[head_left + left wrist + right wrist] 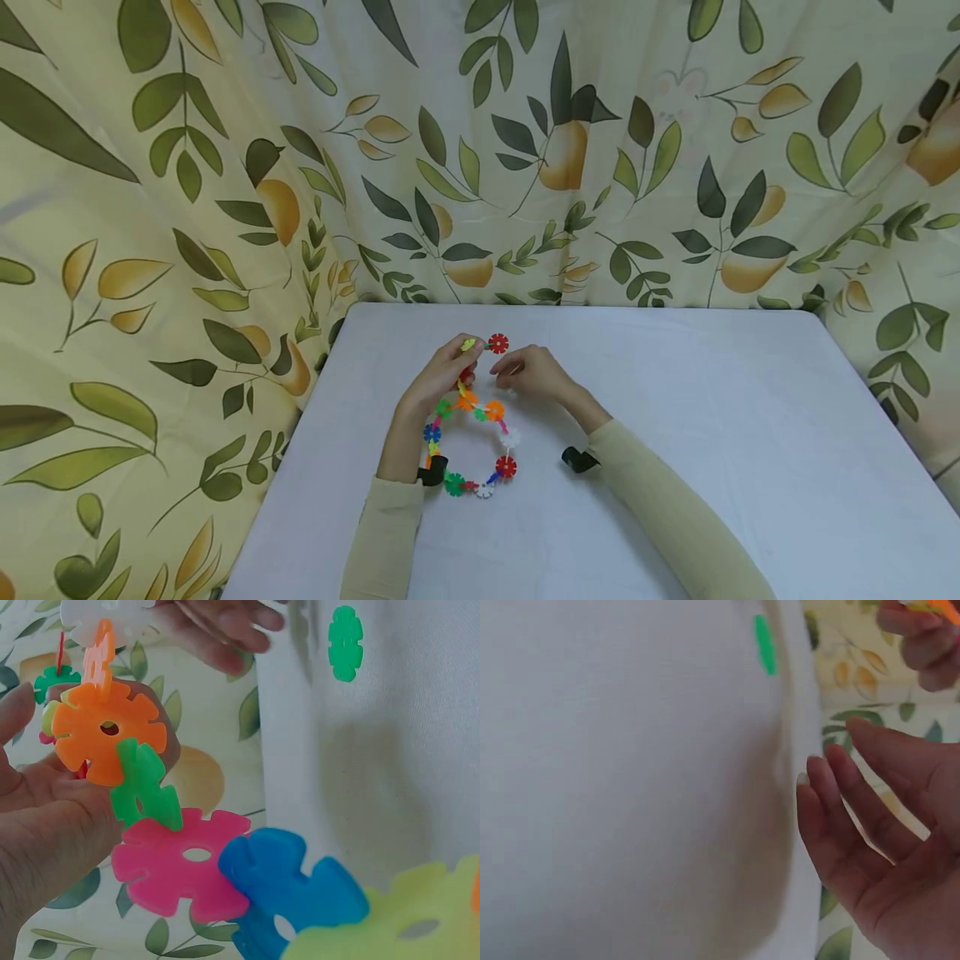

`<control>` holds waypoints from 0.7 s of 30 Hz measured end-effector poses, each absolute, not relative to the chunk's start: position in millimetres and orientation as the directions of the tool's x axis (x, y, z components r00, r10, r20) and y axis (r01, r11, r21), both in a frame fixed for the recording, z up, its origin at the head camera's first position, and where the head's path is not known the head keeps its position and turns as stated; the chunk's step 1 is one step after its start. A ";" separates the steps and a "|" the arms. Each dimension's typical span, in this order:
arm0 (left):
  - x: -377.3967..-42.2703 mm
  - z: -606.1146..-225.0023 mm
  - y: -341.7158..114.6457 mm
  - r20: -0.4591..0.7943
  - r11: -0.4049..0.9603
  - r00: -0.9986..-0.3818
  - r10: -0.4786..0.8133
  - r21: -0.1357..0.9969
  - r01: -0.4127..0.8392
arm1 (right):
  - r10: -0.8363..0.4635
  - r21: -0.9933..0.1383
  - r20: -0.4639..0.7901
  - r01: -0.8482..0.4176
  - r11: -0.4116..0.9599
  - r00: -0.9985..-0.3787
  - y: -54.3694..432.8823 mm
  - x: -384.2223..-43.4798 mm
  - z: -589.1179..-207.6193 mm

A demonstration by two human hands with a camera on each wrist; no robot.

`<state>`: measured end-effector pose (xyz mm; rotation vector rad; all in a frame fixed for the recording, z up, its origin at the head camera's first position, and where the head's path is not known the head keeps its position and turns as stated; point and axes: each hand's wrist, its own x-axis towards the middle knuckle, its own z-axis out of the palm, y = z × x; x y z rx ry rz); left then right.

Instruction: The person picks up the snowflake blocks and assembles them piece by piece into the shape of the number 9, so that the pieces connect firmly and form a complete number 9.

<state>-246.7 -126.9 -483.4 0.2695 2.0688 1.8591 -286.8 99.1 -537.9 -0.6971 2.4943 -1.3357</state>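
I see both of my forearms reaching forward from the bottom edge, sleeved to the wrists, and converging toward the middle. My left hand (442,375) is raised, wrist bent, with the thumb and fingertips (45,817) pinched together around what it holds. My right hand (534,373) sits just beside it, close but apart, palm turned inward. From the right wrist view its fingers (855,817) are nearly straight and relaxed, slightly spread, gripping nothing. A small dark camera mount rides under each wrist. My left forearm runs almost straight up the frame; my right one angles in from the lower right.
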 end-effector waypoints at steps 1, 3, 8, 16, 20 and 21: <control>-246.7 -483.5 -127.1 -0.123 0.123 -0.922 0.368 0.989 -0.083 | -0.538 -0.803 0.023 -0.336 0.492 -0.843 97.1 -286.2 -540.5; -246.8 -483.8 -127.3 -0.119 0.120 -0.920 0.373 0.990 -0.079 | -0.593 -0.761 0.027 -0.402 0.510 -0.805 93.0 -284.5 -544.6; -246.7 -484.0 -127.9 -0.113 0.104 -0.920 0.376 0.991 -0.079 | -0.670 -0.650 0.023 -0.521 0.554 -0.742 84.7 -278.3 -548.5; -246.7 -484.6 -128.5 -0.121 0.090 -0.923 0.367 0.992 -0.094 | -0.717 -0.659 0.040 -0.558 0.504 -0.696 79.1 -271.5 -548.5; -246.6 -484.8 -128.5 -0.124 0.073 -0.928 0.351 0.992 -0.105 | -0.681 -0.680 0.059 -0.529 0.509 -0.730 80.9 -272.3 -549.3; -246.6 -484.6 -128.4 -0.124 0.068 -0.929 0.348 0.992 -0.107 | -0.663 -0.691 0.063 -0.512 0.510 -0.746 82.0 -272.5 -549.1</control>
